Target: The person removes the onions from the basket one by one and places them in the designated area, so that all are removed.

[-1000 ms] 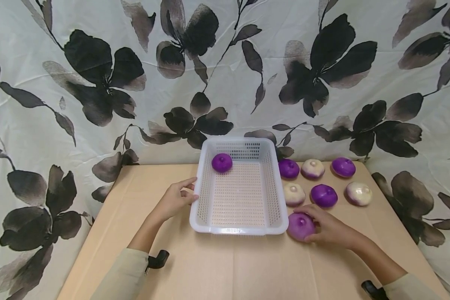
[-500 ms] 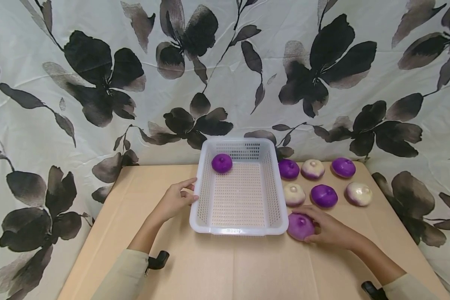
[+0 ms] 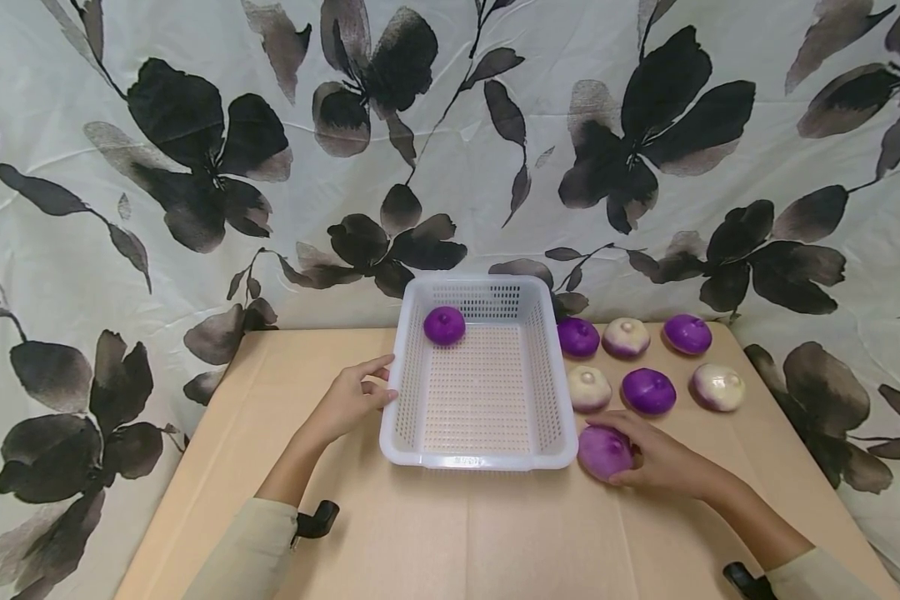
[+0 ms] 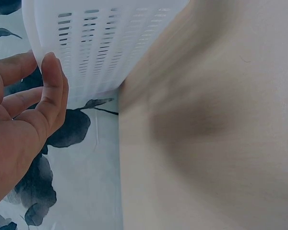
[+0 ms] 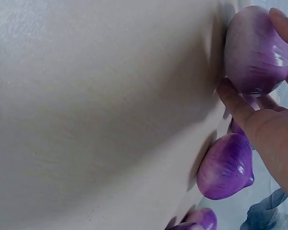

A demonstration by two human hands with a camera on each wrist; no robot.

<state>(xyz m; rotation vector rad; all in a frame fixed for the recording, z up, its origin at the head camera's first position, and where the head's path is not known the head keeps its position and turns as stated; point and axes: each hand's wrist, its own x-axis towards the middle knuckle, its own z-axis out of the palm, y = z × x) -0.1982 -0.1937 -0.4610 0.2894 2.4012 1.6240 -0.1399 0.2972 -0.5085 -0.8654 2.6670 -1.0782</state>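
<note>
A white perforated plastic basket [image 3: 476,454] stands mid-table with one purple onion [image 3: 444,326] in its far left corner. At its left rim my left hand [image 3: 352,402] pinches the edge between thumb and fingers; the left wrist view shows the hand [image 4: 33,100] against the slotted basket wall [image 4: 98,43]. Right of the basket's near corner, my right hand [image 3: 660,454] holds a purple onion [image 3: 603,452], thumb on the near side and fingers on the far side. The right wrist view shows that striped onion [image 5: 254,52] close to the table, with the palm partly out of frame.
Beyond the right hand lie several more onions in two rows: a purple onion [image 3: 648,392], a pale onion [image 3: 588,389] and a pale onion [image 3: 717,387] nearer, others behind. The wooden table [image 3: 450,542] ends at a floral cloth [image 3: 450,150] at the back.
The held onion shifts very slightly to the right, away from the basket. Both hands otherwise keep their places, and the basket stays where it was.
</note>
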